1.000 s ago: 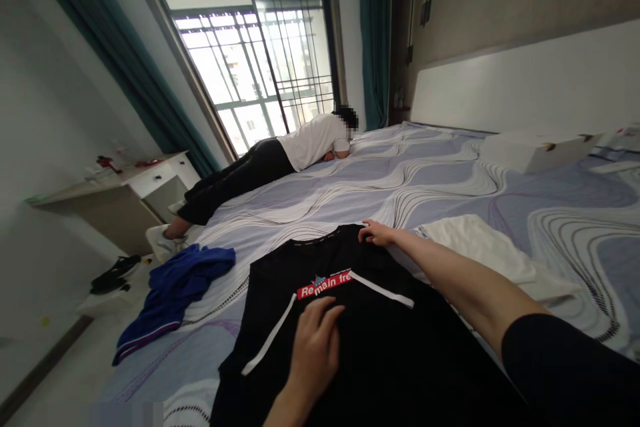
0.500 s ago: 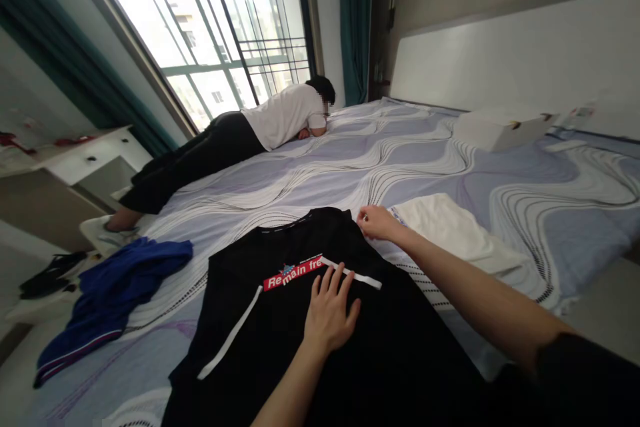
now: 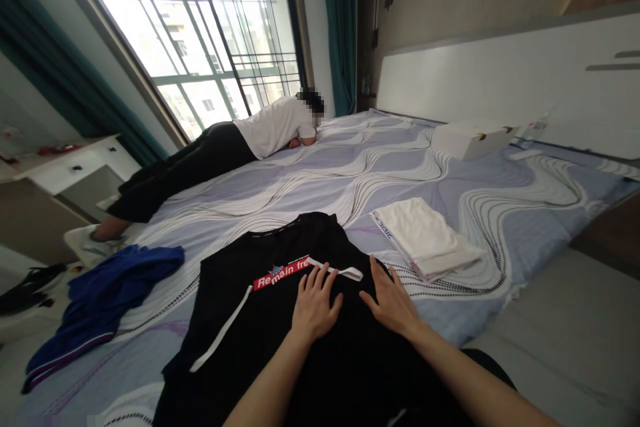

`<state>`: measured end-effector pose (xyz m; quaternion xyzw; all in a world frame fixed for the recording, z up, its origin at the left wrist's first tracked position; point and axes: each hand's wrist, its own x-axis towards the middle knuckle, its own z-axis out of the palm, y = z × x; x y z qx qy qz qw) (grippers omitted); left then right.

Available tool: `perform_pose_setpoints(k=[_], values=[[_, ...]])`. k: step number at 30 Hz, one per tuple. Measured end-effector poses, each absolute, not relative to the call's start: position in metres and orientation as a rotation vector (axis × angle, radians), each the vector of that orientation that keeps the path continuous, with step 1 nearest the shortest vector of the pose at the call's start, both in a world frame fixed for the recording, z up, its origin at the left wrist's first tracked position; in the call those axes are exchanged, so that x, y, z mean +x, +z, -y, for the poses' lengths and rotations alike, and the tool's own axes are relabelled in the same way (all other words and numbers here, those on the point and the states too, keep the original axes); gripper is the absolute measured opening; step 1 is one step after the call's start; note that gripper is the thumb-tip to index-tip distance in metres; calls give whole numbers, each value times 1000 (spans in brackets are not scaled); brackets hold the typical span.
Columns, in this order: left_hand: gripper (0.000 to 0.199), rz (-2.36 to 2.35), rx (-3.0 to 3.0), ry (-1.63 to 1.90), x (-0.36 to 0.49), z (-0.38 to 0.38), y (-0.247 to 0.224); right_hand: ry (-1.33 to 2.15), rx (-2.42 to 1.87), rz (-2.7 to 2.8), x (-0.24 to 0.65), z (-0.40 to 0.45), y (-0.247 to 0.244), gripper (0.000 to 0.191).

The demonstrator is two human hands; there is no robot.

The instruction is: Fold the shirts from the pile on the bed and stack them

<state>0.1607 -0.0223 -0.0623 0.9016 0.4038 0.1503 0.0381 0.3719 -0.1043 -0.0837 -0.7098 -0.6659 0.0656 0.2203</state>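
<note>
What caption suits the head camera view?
Left hand and right hand over a black shirt spread on a patterned bed.

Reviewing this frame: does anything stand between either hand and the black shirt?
Nothing visible does. The left hand lies on the front of the black shirt; the right hand appears to rest near its right edge. The white garment and blue garment lie off to either side.

Shirt on bed; left, perhaps shoes.
</note>
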Motion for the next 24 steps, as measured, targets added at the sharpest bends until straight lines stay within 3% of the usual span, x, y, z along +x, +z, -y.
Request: perform_pose_setpoints(k=[4,7,10,18,24], values=[[43,-1472,2579,541,183,-9,-35,35,-1977,1903,368,105,-84,76],[55,-1844,2235,405,221,-53,-8,-59,-1961,1948,369,105,-86,68],[65,-1919,2043,241,262,-100,7,-132,-1949,1942,370,105,-90,67],[41,-1774,1985,82,301,-161,-11,-145,-1998,1831,365,103,-93,58],[64,-1813,2060,97,298,-152,-22,-133,-2015,1739,365,102,-90,57]])
